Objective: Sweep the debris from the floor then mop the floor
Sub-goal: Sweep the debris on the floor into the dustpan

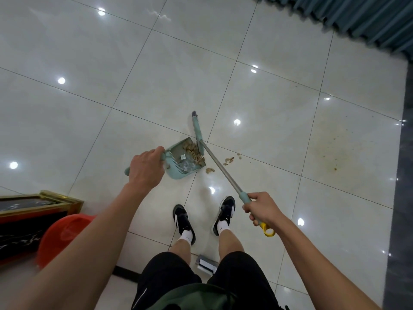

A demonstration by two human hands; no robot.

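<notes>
My left hand (146, 167) grips the handle of a teal dustpan (178, 170) that rests on the white tiled floor (257, 97). Brown shell-like debris (193, 152) and small wrapper bits lie inside the pan. My right hand (264, 209) holds the teal grip of a broom (219, 168) with a metal shaft and a yellow end loop. The broom head (197, 130) stands at the pan's open right edge. A few loose debris pieces (229, 161) lie on the floor just right of the pan.
A red bucket (64, 233) and a gold-framed dark stand (33, 209) sit at lower left. Teal curtains (366, 21) hang at upper right above a dark floor border (402, 198). A stained tile (330, 153) lies to the right. A small metal object (205, 265) lies behind my feet.
</notes>
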